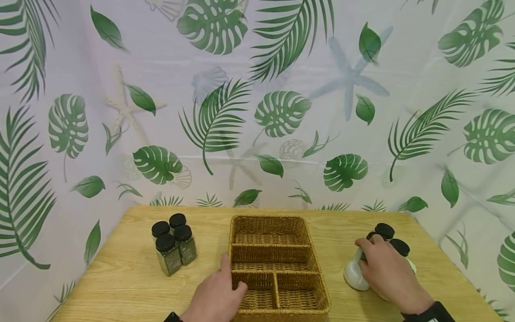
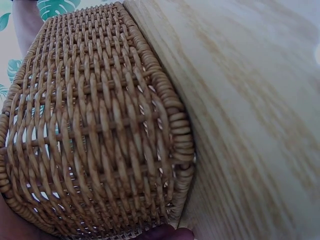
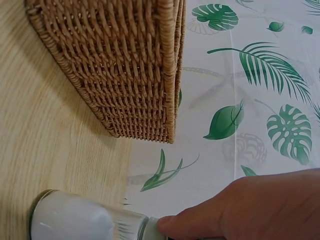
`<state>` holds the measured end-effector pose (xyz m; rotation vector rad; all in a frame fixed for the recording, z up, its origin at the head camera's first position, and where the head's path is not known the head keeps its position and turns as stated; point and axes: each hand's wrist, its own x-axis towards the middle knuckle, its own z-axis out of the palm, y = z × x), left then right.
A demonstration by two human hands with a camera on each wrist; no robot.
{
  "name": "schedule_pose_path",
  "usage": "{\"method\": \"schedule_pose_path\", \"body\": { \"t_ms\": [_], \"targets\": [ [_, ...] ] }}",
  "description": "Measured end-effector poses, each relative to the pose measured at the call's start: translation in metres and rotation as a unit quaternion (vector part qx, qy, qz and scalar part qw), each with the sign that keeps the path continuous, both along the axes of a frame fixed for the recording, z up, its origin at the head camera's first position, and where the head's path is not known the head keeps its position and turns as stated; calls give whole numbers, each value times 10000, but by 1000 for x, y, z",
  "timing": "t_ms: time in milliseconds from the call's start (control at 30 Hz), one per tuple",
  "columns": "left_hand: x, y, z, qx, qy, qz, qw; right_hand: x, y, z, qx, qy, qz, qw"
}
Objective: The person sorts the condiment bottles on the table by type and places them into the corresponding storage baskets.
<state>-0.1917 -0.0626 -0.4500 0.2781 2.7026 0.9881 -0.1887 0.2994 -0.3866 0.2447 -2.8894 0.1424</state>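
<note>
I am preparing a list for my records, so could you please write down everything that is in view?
Table: one, yellowish wood, bottom of head view
Backdrop: one, white with green leaves, behind table
Basket: one, woven brown, middle of table
Left jars: four, black-lidded, left of basket
White container: one, white, right of basket
Black lids: at least two, black, far right; jars mostly hidden
Left hand: one, bare, holding basket's left side
Right hand: one, bare, gripping white container
Wristbands or cuffs: two, black, at wrists
</note>
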Motion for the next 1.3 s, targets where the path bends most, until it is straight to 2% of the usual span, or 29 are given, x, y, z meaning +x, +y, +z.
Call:
{"method": "schedule_pose_path", "body": {
  "t_ms": [267, 467, 667, 867, 1300],
  "targets": [
    [-1, -2, 2, 127, -59, -25, 9999, -3, -3, 4, -181, 24, 241, 9995],
    [-1, -3, 4, 57, -51, 19, 10000, -5, -11, 11, -217, 122, 369, 9990],
    [-1, -3, 3, 20, 7, 43, 10000, -7, -20, 27, -232, 213, 476, 9984],
    [0, -3, 2, 5, 82, 41, 10000, -10, -31, 44, -217, 307, 775, 9963],
    [0, 0, 2, 71, -117, -57, 9999, -22, -55, 78, -130, 511, 1190, 9915]
  ]
}}
